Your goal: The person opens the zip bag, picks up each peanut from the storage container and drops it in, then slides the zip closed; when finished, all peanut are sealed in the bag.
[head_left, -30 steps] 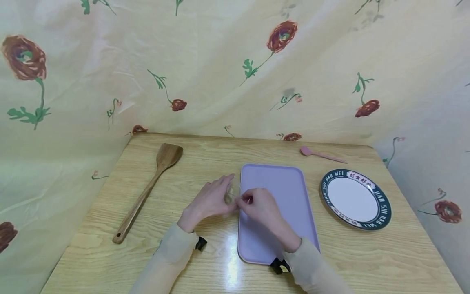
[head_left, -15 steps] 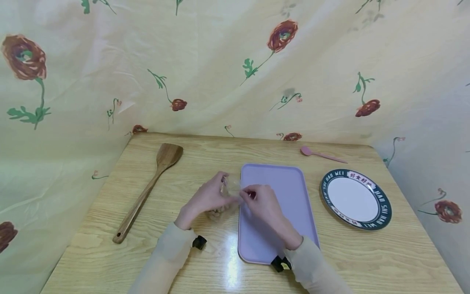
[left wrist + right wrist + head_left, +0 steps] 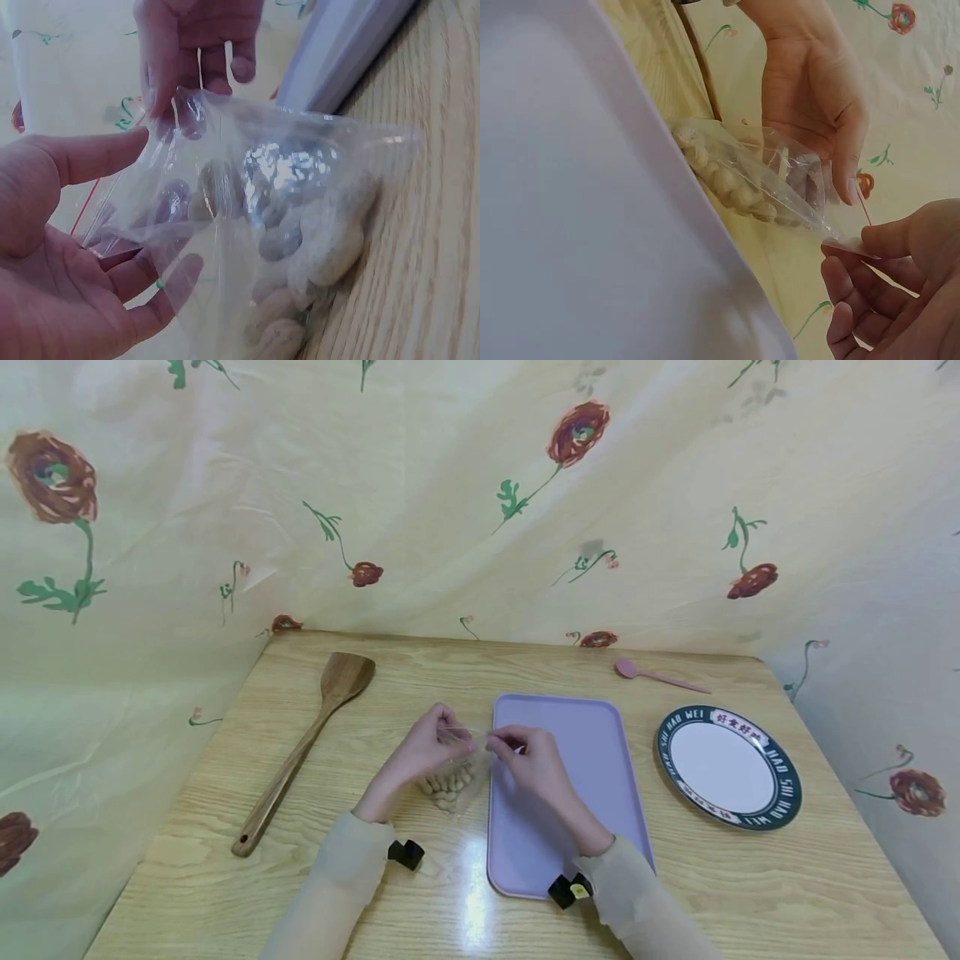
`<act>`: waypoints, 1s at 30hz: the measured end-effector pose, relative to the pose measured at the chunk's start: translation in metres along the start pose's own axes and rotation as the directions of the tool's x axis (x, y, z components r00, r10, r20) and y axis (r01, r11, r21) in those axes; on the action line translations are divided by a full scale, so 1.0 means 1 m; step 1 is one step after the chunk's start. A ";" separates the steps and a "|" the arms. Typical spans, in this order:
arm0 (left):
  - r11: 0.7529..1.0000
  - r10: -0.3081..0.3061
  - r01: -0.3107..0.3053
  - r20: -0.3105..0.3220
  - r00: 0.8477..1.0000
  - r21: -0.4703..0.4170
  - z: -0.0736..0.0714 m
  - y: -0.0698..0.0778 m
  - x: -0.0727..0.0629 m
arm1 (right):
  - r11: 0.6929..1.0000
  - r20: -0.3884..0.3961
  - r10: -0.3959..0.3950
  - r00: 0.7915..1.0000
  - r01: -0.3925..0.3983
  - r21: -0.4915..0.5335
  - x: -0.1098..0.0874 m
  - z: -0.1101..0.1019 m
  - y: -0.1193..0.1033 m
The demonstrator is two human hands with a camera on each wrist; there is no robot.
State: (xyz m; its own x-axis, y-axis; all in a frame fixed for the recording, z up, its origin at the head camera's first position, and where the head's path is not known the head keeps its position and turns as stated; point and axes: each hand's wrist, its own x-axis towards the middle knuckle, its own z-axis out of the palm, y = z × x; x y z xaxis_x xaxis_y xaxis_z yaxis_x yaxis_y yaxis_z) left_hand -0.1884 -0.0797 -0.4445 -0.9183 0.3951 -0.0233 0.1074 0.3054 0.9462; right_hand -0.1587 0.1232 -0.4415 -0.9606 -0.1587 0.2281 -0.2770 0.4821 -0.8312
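Note:
A clear plastic zip bag with a red line along its mouth hangs between both hands. Unshelled peanuts fill its lower part, low over the table in the head view. My left hand holds one side of the mouth, thumb in front and fingers partly seen through the plastic in the left wrist view. The opposite corner is pinched between thumb and forefinger of my right hand. In the right wrist view the peanuts lie close beside the edge of the purple tray.
A wooden spatula lies on the left of the table. Right of the tray stands a white plate with a dark green rim, and a pink spoon lies behind it. Flowered cloth hangs along the back.
The left hand has shifted slightly left and away from me, and the right hand a little away too. The bag, mostly covered before, now hangs with its peanuts showing below the left hand.

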 end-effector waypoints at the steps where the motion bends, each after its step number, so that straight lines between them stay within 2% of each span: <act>1: 1.000 -0.013 0.013 -0.007 1.000 -0.023 0.000 0.001 0.000 | 1.000 0.004 0.016 1.000 -0.017 0.024 0.001 0.001 0.000; 11: 0.989 -0.115 0.108 -0.069 0.991 -0.102 -0.001 0.003 0.001 | 0.970 -0.008 0.173 0.985 -0.169 0.175 0.012 0.013 0.003; 16: 0.970 -0.145 0.124 -0.090 0.985 -0.207 0.002 0.003 0.002 | 0.925 -0.023 0.255 0.967 -0.237 0.297 0.014 0.018 0.002; 22: 0.941 -0.190 0.147 -0.119 0.975 -0.304 0.006 0.005 0.003 | 0.856 0.030 0.341 0.940 -0.323 0.402 0.014 0.016 -0.007; 26: 0.940 -0.180 0.134 -0.123 0.976 -0.315 0.008 0.007 0.003 | 0.835 0.022 0.383 0.923 -0.357 0.419 0.015 0.018 -0.002; 30: 0.936 -0.171 0.127 -0.111 0.979 -0.327 0.010 0.006 0.003 | 0.835 0.002 0.400 0.916 -0.366 0.412 0.014 0.020 0.000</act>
State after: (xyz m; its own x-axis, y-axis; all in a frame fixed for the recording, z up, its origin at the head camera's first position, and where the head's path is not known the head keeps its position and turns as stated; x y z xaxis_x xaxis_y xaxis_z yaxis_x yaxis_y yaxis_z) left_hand -0.1863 -0.0683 -0.4419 -0.9598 0.2380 -0.1489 -0.1404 0.0523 0.9887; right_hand -0.1717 0.1035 -0.4485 -0.9911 0.0460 -0.1247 0.1289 0.1054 -0.9860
